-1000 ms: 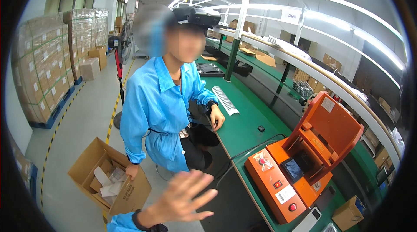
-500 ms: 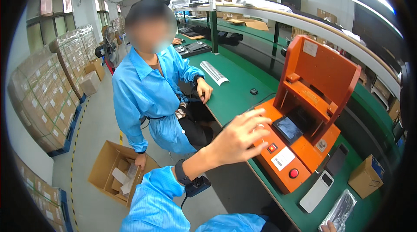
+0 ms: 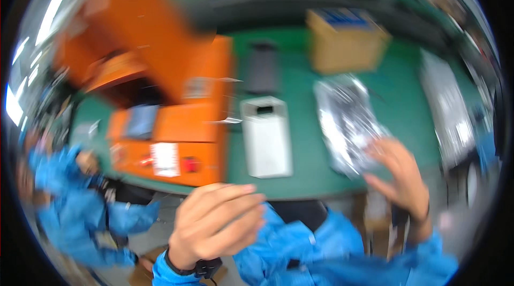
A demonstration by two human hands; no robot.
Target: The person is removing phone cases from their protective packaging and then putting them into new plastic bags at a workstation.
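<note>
My left hand [image 3: 217, 224] hovers in front of the bench edge, fingers stretched and slightly curled, with nothing seen in it; its palm is hidden. At the near end of a shiny clear plastic bag [image 3: 345, 122], my right hand [image 3: 399, 173] is open, thumb apart from the fingers. Whether it touches the bag cannot be made out through the blur. Something dark shows inside the bag. Between the hands lies a flat white case-like panel [image 3: 269, 149] with a dark cut-out near its far end. Behind it is a similar dark grey panel [image 3: 263, 69].
An orange machine [image 3: 201, 123] with a raised lid and red buttons stands on the green bench [image 3: 302, 152] at left. A cardboard box [image 3: 345, 47] sits behind the bag. Plastic-wrapped items [image 3: 450, 114] lie far right. A co-worker in blue [image 3: 64, 205] is at left.
My view has swung right and down, so the machine now appears at left. My left hand has come away from the machine's front. More of my right hand shows, its fingers apart beside the bag.
</note>
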